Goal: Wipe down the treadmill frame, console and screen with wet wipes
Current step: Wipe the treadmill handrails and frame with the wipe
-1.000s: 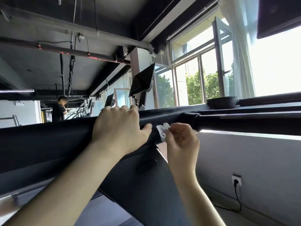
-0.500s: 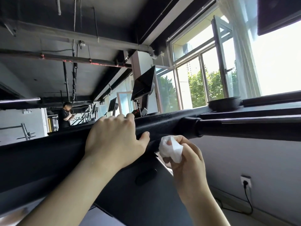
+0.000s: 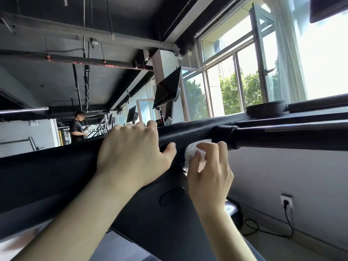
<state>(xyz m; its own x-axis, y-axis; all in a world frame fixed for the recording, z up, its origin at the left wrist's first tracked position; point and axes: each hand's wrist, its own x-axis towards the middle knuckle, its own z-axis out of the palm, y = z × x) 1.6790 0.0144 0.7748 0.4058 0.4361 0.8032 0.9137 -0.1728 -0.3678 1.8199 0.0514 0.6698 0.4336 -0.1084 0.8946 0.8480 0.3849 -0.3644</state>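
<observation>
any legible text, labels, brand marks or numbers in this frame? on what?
None can be read.
Small white sign on the far left wall: too small and blurred to read.
Treadmill bar, wipe, wall socket: no marking visible.
</observation>
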